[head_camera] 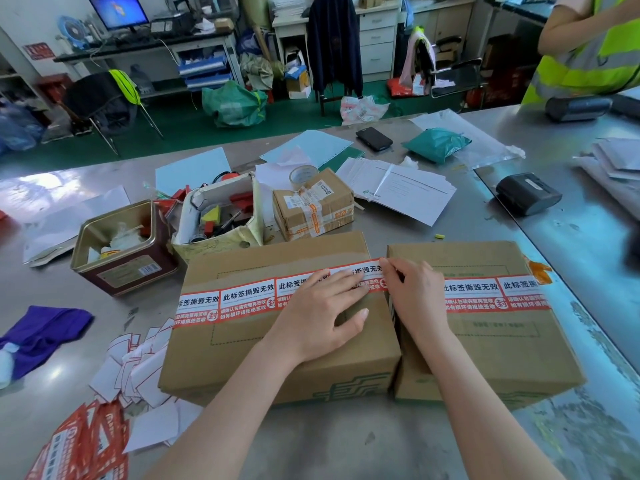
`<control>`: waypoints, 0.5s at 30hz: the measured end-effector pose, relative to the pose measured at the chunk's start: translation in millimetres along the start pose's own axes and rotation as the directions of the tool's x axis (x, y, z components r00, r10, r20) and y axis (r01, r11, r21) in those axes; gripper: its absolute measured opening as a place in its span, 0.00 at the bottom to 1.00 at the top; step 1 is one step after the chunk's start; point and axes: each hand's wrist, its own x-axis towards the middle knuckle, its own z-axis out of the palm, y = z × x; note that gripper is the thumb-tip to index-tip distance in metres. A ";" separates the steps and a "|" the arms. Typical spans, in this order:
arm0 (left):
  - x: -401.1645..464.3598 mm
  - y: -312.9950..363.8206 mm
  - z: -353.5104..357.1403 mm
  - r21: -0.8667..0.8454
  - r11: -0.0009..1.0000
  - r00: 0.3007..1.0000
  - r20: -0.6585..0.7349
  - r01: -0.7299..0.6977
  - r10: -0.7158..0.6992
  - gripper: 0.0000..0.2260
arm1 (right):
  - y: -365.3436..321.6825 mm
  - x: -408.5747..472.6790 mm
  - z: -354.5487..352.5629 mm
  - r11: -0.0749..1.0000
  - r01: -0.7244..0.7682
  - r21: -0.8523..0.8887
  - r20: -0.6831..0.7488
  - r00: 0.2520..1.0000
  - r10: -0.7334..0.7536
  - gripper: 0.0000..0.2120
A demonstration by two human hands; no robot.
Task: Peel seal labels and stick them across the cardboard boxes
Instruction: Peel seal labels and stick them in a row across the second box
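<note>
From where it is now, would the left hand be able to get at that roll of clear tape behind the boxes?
Probably yes. The left hand lies flat on the seal label holding nothing, and the tape roll sits uncovered behind the small taped box, though it would have to reach over that box.

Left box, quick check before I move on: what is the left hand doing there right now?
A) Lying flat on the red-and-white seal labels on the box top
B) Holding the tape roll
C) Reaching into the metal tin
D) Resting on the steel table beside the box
A: the left hand lies with straight fingers flat on the seal labels running across the top of the left box.
</note>
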 end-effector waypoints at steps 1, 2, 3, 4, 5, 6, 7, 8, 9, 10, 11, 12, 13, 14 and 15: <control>-0.4 -0.2 -0.1 -0.004 1.000 1.000 -0.007 -0.001 0.001 0.23 | -0.1 -0.5 0.2 1.000 0.001 -0.025 -0.014 1.000 -0.001 0.14; -0.6 -0.3 -0.1 -0.007 1.000 1.000 -0.015 -0.003 0.003 0.22 | -0.5 -1.0 -0.1 0.999 -0.003 -0.044 -0.023 1.000 0.002 0.14; -1.0 -0.1 0.0 -0.010 1.000 1.000 -0.024 -0.004 0.004 0.21 | -0.8 -1.3 -0.5 0.999 -0.006 -0.053 -0.027 1.000 0.004 0.14; -1.3 0.0 0.0 -0.012 1.000 0.999 -0.034 -0.006 0.006 0.20 | -1.1 -1.5 -1.1 0.998 -0.008 -0.056 -0.026 1.000 0.007 0.14; -1.6 0.3 0.1 -0.014 1.000 0.999 -0.042 -0.007 0.006 0.20 | -1.6 -1.7 -1.7 0.998 -0.013 -0.054 -0.022 1.000 0.012 0.15; -1.8 0.7 0.2 -0.015 1.000 0.999 -0.046 -0.006 0.005 0.20 | -2.0 -1.8 -2.1 0.999 -0.021 -0.050 -0.015 1.000 0.021 0.16; -1.9 1.2 0.2 -0.014 1.000 0.999 -0.047 -0.004 0.004 0.20 | -2.3 -1.8 -2.6 0.999 -0.031 -0.044 -0.008 0.999 0.031 0.18; -2.0 1.8 0.1 -0.011 1.000 0.999 -0.047 -0.003 0.002 0.20 | -3.0 -1.4 -3.3 0.998 -0.040 -0.039 -0.005 0.999 0.039 0.20; -1.9 2.1 -0.1 -0.008 1.000 0.999 -0.046 -0.001 0.001 0.20 | -3.8 -1.0 -4.0 0.998 -0.044 -0.036 -0.006 0.999 0.044 0.21; -1.7 2.5 -0.3 -0.003 1.000 0.999 -0.045 -0.001 0.001 0.20 | -4.5 -0.7 -4.4 0.998 -0.045 -0.033 -0.009 0.999 0.045 0.23; -1.4 2.6 -0.6 0.002 1.000 0.999 -0.044 -0.002 0.002 0.19 | -4.9 -0.4 -4.7 0.999 -0.043 -0.027 -0.011 0.999 0.043 0.24; -1.0 2.9 -0.8 0.010 1.000 0.999 -0.041 -0.005 0.006 0.19 | -5.1 -0.3 -5.0 0.999 -0.042 -0.014 -0.012 0.999 0.042 0.25; -0.3 2.9 -1.1 0.021 1.000 0.999 -0.037 -0.010 0.011 0.19 | -4.8 0.0 -4.6 0.999 -0.045 0.001 -0.013 0.999 0.045 0.25; 0.6 3.0 -1.4 0.032 0.999 0.999 -0.032 -0.014 0.015 0.19 | -4.3 0.3 -4.3 0.999 -0.050 0.017 -0.014 0.999 0.050 0.26; 1.8 3.1 -1.8 0.040 0.999 0.999 -0.026 -0.018 0.019 0.19 | -3.5 0.8 -3.9 0.998 -0.057 0.031 -0.015 0.998 0.057 0.26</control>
